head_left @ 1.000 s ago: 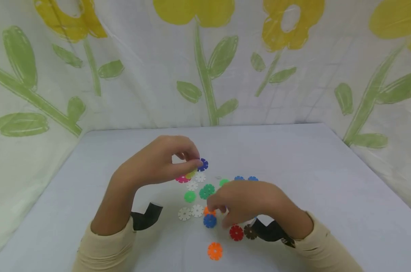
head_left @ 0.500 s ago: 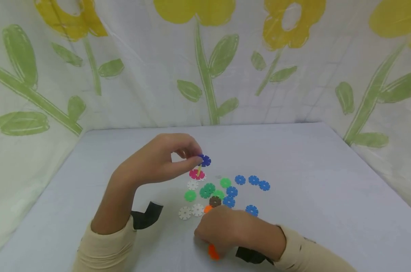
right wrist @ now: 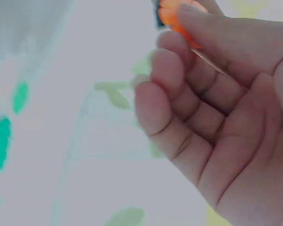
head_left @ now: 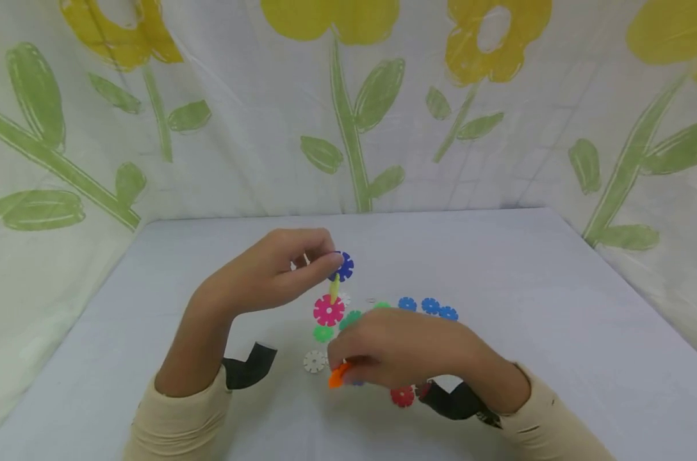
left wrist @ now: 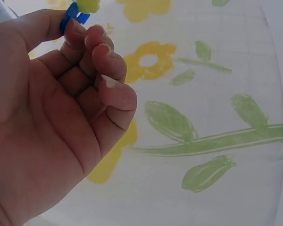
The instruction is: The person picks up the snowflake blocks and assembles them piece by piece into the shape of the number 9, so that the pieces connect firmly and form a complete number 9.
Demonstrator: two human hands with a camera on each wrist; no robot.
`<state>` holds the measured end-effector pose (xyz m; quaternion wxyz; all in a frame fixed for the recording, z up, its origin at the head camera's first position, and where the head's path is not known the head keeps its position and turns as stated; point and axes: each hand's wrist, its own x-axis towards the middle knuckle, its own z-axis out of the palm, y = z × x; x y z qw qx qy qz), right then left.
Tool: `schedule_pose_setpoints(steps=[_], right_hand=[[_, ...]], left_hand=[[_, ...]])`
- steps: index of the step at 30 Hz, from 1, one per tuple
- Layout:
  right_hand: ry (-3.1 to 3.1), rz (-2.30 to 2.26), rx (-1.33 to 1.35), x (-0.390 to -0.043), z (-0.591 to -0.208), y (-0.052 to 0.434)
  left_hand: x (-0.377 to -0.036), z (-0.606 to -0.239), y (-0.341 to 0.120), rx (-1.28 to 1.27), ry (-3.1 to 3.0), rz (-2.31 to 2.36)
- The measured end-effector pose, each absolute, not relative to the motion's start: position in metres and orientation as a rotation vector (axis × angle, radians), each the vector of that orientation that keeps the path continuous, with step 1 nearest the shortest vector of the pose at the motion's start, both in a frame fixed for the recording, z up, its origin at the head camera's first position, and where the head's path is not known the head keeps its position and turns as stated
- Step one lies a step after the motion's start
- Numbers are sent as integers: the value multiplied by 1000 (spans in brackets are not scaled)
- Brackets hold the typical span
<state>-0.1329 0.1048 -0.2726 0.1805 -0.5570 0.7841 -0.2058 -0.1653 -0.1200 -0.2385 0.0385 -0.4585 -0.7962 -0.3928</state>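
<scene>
Since a second ago the right hand [head_left: 400, 349] has come off the low orange disc, lifting it from the surface [head_left: 556, 333], while the left hand [head_left: 268, 275] has raised its small chain of discs a little higher. The orange disc [head_left: 337, 376] now sits pinched between the right thumb and curled fingers, just clear of the surface and below the left grip; the right wrist view shows it [right wrist: 177, 19] clamped at the fingertips. The left hand's grip is closed on a dark blue disc [head_left: 343, 266], thumb against forefinger, with a yellow disc [head_left: 335, 286] slotted under it and a pink disc [head_left: 328, 310] hanging lowest; the left wrist view shows the blue piece [left wrist: 73, 16] and a yellow edge at the fingertips. Judged from this, the step in hand is bringing a fresh piece to the assembly: the next move calls for lining a notch of the orange disc against a notch on the hanging chain and pressing them together. Around the right grip lie loose pieces: a white disc [head_left: 314, 362] to its left, a red disc [head_left: 402, 396] below it, three blue discs [head_left: 429, 307] beyond. A flowered curtain [head_left: 348, 102] backs the scene.
</scene>
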Motion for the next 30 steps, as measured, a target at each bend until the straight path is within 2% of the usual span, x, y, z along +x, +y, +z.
schedule_pose_setpoints(steps=[8,16,30], right_hand=[[2338,-959,-1741,-141,-245,142],[2564,-1107,-1776,-140,-235,149],[2815,-974,-1889,-130,-239,142]], left_hand=[[-165,-241,-119,-1483,-2404,-1350],[-160,-241,-110,-1717,-2300,-1562],[-162,-245,-102,-1695,-2227,-1556]])
